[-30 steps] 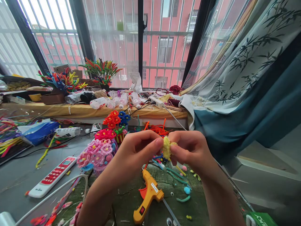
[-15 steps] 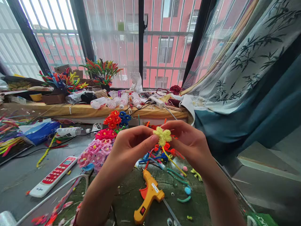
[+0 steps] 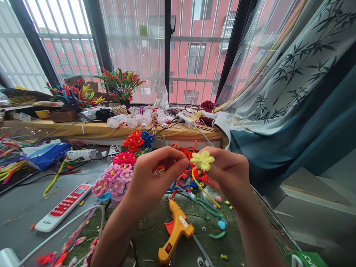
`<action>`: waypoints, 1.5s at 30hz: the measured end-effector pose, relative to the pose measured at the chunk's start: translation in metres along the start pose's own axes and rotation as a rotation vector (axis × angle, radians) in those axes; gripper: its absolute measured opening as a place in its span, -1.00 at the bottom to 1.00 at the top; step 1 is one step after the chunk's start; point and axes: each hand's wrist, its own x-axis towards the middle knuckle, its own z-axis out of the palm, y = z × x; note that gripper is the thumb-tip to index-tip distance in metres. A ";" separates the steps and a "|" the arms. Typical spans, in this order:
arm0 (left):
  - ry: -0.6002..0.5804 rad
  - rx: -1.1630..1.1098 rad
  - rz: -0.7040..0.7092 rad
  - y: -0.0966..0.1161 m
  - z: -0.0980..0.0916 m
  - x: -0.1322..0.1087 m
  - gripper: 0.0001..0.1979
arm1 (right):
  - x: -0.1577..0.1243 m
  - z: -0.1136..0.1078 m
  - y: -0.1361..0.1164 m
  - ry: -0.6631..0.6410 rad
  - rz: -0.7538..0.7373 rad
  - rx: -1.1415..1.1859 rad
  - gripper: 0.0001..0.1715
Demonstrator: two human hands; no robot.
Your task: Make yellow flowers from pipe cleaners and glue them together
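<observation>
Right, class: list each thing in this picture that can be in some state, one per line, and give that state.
Yellow pipe-cleaner flower: held up off the table, petals spread, stem hanging down.
Right hand: fingers pinched on the flower.
Left hand: fingertips at the flower's edge.
Glue gun: lying on its side on the table, unheld.
Remote control: lying flat, buttons up.
Curtain: drawn aside.
</observation>
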 end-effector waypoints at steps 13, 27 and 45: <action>0.262 0.767 0.742 -0.002 0.007 -0.004 -0.90 | -0.005 0.007 0.011 -0.032 0.114 0.220 -0.88; 0.292 0.897 0.886 -0.004 0.010 -0.011 -0.85 | -0.003 0.014 -0.001 0.071 -0.080 -0.007 -0.71; 0.138 0.725 0.664 0.012 0.014 -0.009 -0.88 | -0.004 0.009 -0.009 0.063 -0.191 -0.369 -0.80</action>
